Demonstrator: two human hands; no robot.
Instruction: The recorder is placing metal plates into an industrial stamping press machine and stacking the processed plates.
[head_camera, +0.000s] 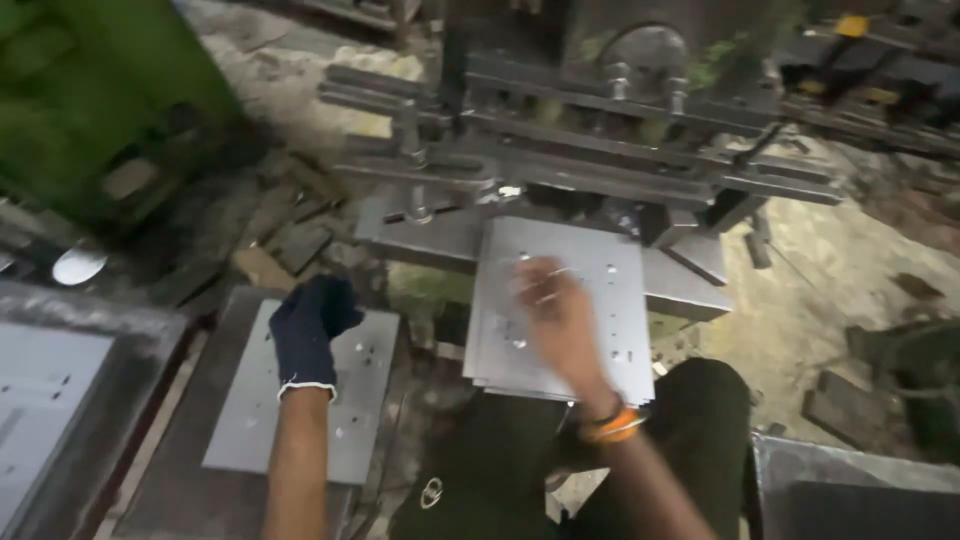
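Note:
My left hand (308, 330), in a dark knit glove, rests fingers-down on the far edge of a grey punched metal sheet (350, 420) lying on a flat stack at my left. My bare right hand (558, 312), blurred and with an orange band at the wrist, lies flat on a stack of grey metal sheets (610, 300) with small holes. That stack sits on the bed of a steel press machine (600, 150) in front of me. Neither hand is closed around anything.
A green machine body (110, 100) stands at the far left. More grey sheets (40, 400) lie at the near left, and a metal bin (850, 490) at the near right. Scrap pieces (290, 240) and debris litter the concrete floor. My dark-trousered knees are below.

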